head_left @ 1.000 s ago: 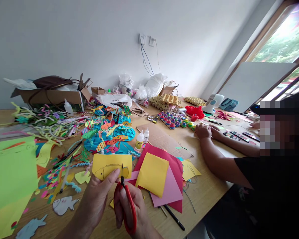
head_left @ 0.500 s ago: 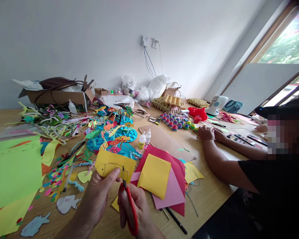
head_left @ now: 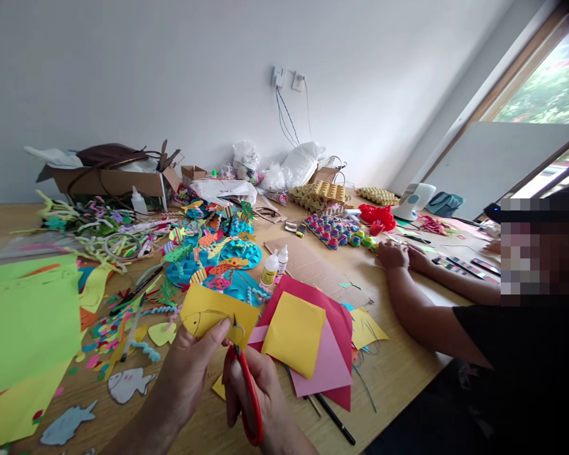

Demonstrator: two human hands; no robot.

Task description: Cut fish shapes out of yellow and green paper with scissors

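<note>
My left hand [head_left: 184,373] pinches the lower edge of a yellow paper sheet [head_left: 218,313] with a fish drawn on it in pencil. My right hand [head_left: 260,398] grips red-handled scissors [head_left: 244,392], whose blades point up into the paper's lower right part. Both hands hover over the wooden table [head_left: 398,373] near its front edge. Just right of the scissors lies a stack of red, pink and yellow sheets [head_left: 313,341].
Large green and yellow sheets [head_left: 23,328] lie at left, with grey paper fish [head_left: 126,384] cut out nearby. Blue discs with coloured fish [head_left: 218,259], two glue bottles [head_left: 272,265], egg cartons [head_left: 320,191] and a cardboard box [head_left: 104,180] sit farther back. Another person's forearms [head_left: 422,297] rest on the table at right.
The scissors blades have pushed a little deeper into the yellow sheet. The sheet has tilted slightly. The view has shifted a little.
</note>
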